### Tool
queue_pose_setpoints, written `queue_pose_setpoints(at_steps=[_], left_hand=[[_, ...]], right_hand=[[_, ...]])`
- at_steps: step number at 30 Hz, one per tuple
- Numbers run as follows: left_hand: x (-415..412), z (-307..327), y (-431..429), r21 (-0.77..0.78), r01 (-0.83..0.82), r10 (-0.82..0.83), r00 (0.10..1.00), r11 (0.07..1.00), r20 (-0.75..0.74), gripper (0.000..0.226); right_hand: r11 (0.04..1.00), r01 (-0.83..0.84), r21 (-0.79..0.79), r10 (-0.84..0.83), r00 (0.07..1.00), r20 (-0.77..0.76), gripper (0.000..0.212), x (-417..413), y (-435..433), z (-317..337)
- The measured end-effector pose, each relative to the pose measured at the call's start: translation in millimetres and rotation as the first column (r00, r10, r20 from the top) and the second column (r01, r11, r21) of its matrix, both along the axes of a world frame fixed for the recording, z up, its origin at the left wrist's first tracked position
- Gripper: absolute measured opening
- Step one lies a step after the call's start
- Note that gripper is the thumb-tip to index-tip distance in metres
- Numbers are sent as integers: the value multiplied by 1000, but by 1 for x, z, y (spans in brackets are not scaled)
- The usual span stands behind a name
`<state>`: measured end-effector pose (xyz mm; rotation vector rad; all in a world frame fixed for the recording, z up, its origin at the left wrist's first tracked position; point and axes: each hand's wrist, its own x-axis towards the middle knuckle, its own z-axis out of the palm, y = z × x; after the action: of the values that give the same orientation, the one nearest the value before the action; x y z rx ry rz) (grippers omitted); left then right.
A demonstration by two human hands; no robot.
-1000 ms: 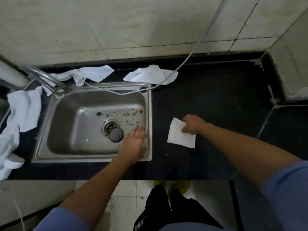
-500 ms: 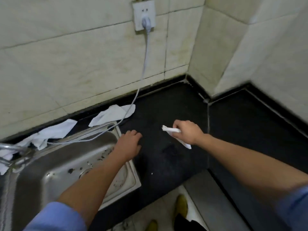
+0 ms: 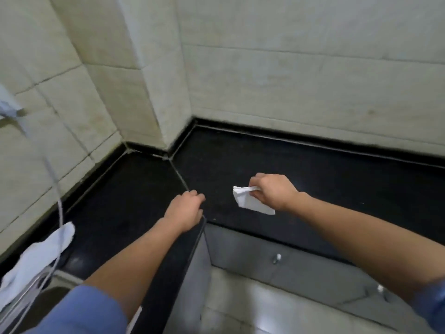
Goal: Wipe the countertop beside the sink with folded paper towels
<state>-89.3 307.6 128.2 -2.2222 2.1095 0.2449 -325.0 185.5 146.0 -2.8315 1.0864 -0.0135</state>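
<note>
Currently right hand [image 3: 273, 192] pinches folded paper towel [image 3: 252, 204] over countertop [image 3: 337, 179]
</note>
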Motion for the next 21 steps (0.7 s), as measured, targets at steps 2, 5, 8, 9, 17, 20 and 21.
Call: queue_pose_setpoints(at_steps=[2,5,8,9,17,20,21], left_hand=[[-50,7,-28,-12,104,-104,994,994,33,37],[-135,14,-65,-35,258,-256,965,966,54,36],[-233,18,-94,-61,389,-387,921,919,41,35],[-269,18,-101,-64,425,-424,905,903,33,35],[-537,19,-124,-107,704,-707,707,702,14,27],[-613,23,-134,-108,786,-788,615,609,29,28],[-638,24,-139,-107,810,-812,583,577,35,29]], right_hand=[[994,108,-26,-108,994,5,21,-64,0,5],[964,262,-54,-262,965,16,21,-165,3,10],[918,385,-97,-385,923,18,20,-270,13,10],[902,418,-105,-419,908,12,20,-306,18,10],[763,621,-180,-639,766,-66,21,-557,66,14],[696,678,-238,-709,702,-74,22,-624,83,13],[671,699,-247,-731,679,-65,21,-644,88,12]])
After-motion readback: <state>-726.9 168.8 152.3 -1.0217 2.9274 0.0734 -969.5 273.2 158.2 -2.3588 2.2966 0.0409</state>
